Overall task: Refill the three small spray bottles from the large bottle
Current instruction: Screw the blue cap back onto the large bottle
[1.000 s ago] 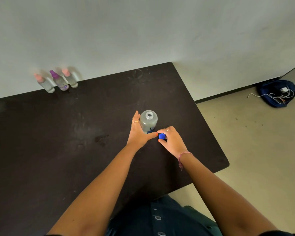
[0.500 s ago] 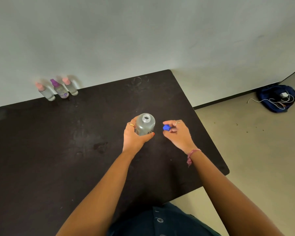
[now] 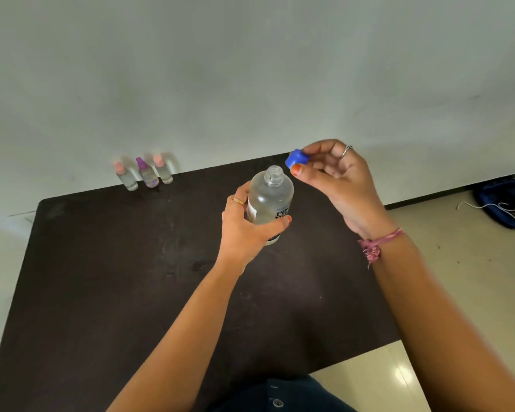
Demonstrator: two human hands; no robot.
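At frame centre: the large bottle (image 3: 269, 200) stood uncapped in the left hand (image 3: 244, 226), fingers wrapped round its body above the table (image 3: 107, 278).
Right hand (image 3: 336, 173): pinched the blue cap (image 3: 295, 158) just upper right of the neck.
Step advice: cap probably best set aside — bottle kept upright.
Count: one large bottle, one cap, three small spray bottles (image 3: 144, 173) — upper left, capped, well apart.

The left hand (image 3: 244, 230) covers most of the large bottle (image 3: 269, 200) label; its print is unreadable. The three small spray bottles (image 3: 145, 173) are blurred. The picture's right edge cuts off the blue bag (image 3: 506, 203).
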